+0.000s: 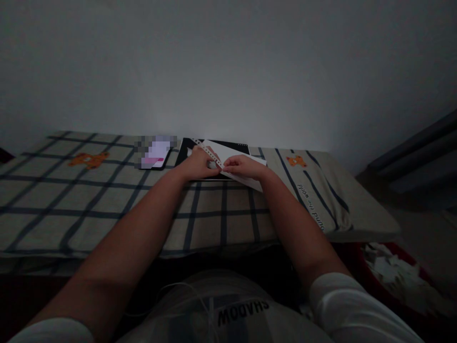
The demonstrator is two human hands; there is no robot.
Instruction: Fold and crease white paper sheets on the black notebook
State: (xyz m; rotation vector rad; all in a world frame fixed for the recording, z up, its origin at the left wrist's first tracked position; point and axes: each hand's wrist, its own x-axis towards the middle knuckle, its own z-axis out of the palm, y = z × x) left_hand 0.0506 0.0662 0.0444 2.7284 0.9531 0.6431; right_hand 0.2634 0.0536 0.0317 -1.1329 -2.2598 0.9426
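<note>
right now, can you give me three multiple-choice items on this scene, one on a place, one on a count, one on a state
1. Where does the phone lie?
A. left of the paper
B. in the red bin
C. on the person's lap

2. How many orange bears show on the checked cloth?
A. none
B. two
C. five

3. What are the hands doing?
A. resting apart on the cloth
B. both pinching the paper's punched edge
C. holding the phone

Answers:
1 A, the phone sits on the cloth just left of the black pad and the paper.
2 B, one bear at the left, one bear at the right.
3 B, the left hand and the right hand meet on the paper.
</note>
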